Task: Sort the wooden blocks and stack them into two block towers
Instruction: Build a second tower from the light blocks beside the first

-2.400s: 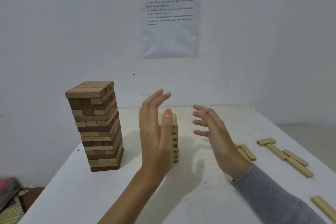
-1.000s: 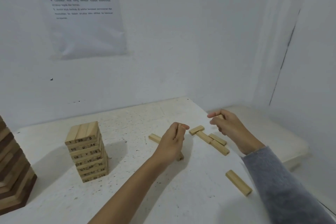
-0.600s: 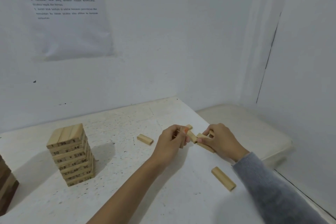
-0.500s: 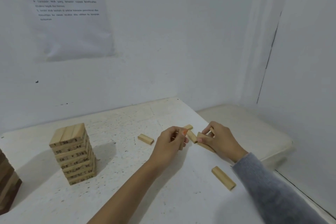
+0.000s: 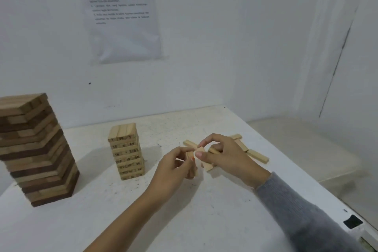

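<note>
Near the middle of the frame the left hand and the right hand are close together, fingertips nearly touching; the left hand curls its fingers round a small pale block that stands almost upright; the right hand pinches the end of a second block between thumb and first finger; if it holds more, I cannot tell. Loose blocks lie flat on the white table just right of the hands. Left of the hands stands the small tower of pale blocks with numbers; at the far left stands the taller big tower of dark and light blocks. The right arm wears a grey sleeve; a paper sheet hangs on the wall, upper left.
</note>
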The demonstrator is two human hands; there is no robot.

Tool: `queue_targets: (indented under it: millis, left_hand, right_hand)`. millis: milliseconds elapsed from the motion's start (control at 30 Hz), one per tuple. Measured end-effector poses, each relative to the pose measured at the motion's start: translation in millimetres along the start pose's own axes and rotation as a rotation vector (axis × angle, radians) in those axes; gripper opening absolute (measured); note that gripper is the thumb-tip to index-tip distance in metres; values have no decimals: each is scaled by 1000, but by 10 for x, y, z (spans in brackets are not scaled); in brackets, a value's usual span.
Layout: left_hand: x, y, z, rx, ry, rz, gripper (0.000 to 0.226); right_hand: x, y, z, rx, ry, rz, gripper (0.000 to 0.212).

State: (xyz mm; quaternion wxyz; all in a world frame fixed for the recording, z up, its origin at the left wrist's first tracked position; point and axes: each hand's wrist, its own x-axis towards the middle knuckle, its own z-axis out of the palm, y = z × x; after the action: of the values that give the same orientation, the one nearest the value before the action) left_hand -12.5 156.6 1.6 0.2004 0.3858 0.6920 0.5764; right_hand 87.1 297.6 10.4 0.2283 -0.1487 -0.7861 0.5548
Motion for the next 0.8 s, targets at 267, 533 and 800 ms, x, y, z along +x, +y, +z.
queue_targets:
  millis: [267, 533, 800]
  left_hand:
    - [-454, -186, -608, 156, 83, -51, 17]
    - [-600, -338, -723, 468, 106, 47, 18]
    - [-606, -324, -862, 294, 1, -66, 33]
  right_hand:
    - [33, 5, 581, 144, -354, 125, 27]
    - [-13, 52, 814, -352, -134, -47, 29]
    - [-6, 84, 742, -109, -106, 178, 24]
